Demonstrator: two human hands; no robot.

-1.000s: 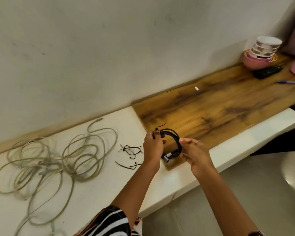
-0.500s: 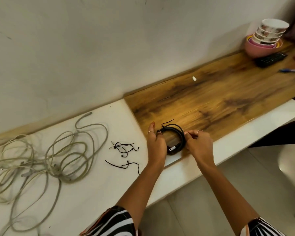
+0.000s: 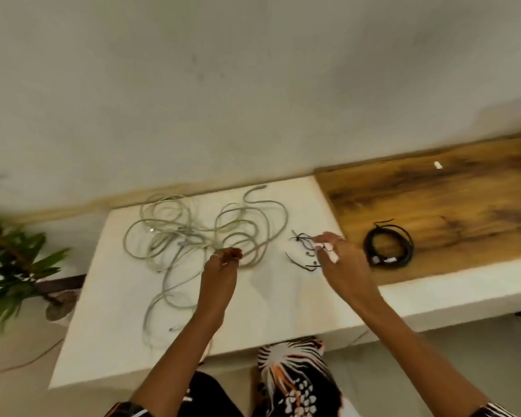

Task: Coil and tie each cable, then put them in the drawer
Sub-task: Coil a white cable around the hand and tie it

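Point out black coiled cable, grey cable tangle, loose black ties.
black coiled cable (image 3: pixel 370 249): head view, left arc of coil.
grey cable tangle (image 3: pixel 223 219): head view, right loops.
loose black ties (image 3: pixel 301 237): head view, upper tie.

Coiled black cable (image 3: pixel 388 245) on wooden counter (image 3: pixel 451 200)

- Black coiled cable (image 3: pixel 388 247): released by both hands; now lies alone on the wooden counter section (image 3: pixel 451 212), tied, connectors toward the near edge.
- Left hand (image 3: pixel 223 264): moved left off the coil to the tangle of grey cable (image 3: pixel 199 233); fingers curled at a strand, grip not clear through blur.
- Right hand (image 3: pixel 333 251): moved left, now over the loose black ties (image 3: pixel 301 251) on the white countertop (image 3: pixel 283 302), fingers loosely spread.
- Camera view swung left.
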